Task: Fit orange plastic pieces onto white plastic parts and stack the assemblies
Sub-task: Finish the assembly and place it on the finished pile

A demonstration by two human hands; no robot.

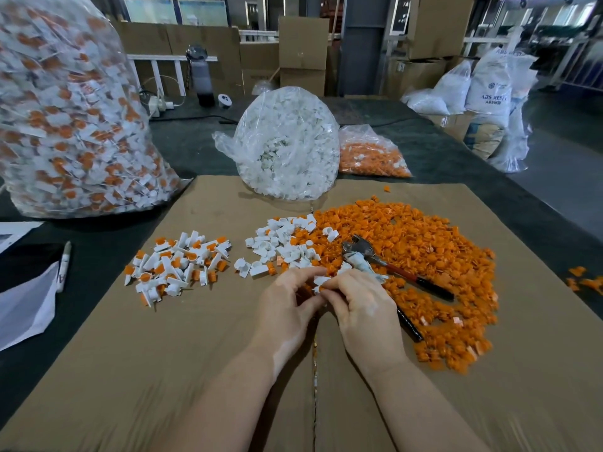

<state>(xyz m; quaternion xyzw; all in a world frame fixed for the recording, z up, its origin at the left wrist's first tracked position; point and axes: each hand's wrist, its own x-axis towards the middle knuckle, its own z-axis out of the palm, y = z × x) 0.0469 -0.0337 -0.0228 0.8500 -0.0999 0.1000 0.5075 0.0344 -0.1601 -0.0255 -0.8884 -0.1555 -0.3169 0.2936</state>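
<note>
Both hands, L (287, 305) & R (362, 308), pinch white part (321, 281); pliers (391, 267) just behind on orange pile (424, 256).

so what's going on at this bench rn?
A person is assembling small parts by hand. The left hand and right hand together pinch a white part with a bit of orange at it, over the cardboard sheet. Loose orange pieces are heaped on the right, loose white parts sit beside them, and finished assemblies are piled on the left. Pliers lie on the orange heap, untouched.
</note>
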